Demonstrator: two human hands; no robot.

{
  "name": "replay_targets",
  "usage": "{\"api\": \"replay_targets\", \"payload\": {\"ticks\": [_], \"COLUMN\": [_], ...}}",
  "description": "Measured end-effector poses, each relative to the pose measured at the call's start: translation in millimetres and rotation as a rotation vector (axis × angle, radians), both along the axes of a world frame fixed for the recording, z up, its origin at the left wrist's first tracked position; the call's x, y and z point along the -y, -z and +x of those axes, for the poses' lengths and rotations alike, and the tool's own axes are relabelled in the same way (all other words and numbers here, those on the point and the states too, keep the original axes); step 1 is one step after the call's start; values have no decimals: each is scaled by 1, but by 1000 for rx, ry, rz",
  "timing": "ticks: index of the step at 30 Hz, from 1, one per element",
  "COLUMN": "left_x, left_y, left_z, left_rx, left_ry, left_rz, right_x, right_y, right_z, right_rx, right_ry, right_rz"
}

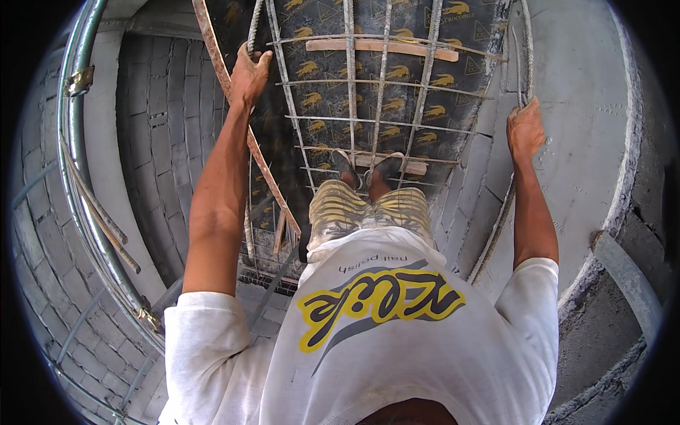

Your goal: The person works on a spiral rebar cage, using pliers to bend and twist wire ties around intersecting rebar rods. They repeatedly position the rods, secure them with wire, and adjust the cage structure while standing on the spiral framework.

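My left hand (248, 76) is closed around a ribbed steel rebar (255, 28) at the upper left, its thumb pointing up along the bar. On the right, my right hand (525, 129) grips another long rebar (528, 57), which continues below the fist beside the concrete wall. Both arms are stretched forward and apart. Between them lies a grid of tied rebar (383, 81) over a black printed formwork panel (322, 134). My feet, in sandals (391, 164), stand on the lower part of this grid.
Wooden strips (382, 49) lie across the bars. A rusty-brown timber edge (269, 166) slants along the panel's left side. Metal scaffold pipes (76, 127) with clamps rise at the left, before a block wall (163, 106). Smooth grey concrete (584, 142) borders the right.
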State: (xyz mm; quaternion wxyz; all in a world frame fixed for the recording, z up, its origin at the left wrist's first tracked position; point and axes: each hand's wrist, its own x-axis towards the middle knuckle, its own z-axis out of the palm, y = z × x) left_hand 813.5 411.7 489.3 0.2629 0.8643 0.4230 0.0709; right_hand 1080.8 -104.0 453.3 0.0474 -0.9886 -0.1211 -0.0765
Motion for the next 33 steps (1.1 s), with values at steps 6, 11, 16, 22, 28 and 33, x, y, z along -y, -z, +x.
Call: {"api": "replay_targets", "payload": {"ticks": [6, 11, 16, 22, 28, 33], "left_x": [-4, -11, -5, 30, 47, 48], "left_y": [3, 0, -2, -12, -22, -20], "left_z": [-3, -3, -17, -53, -61, -62], "left_rx": [44, 16, 140, 168, 113, 125], "left_ry": [-3, 24, 96, 24, 25, 27], "left_rz": [-18, -100, -162, -92, -94, -98], "right_x": [0, 1, 3, 7, 8, 11], "right_y": [-4, -7, -8, -3, -1, 0], "right_z": [-2, -3, -5, -6, -1, 0], "right_rx": [-19, 4, 17, 24, -77, -81], "right_ry": [8, -13, -36, -37, 55, 73], "right_rz": [-2, 38, 88, 163, 218, 259]}}
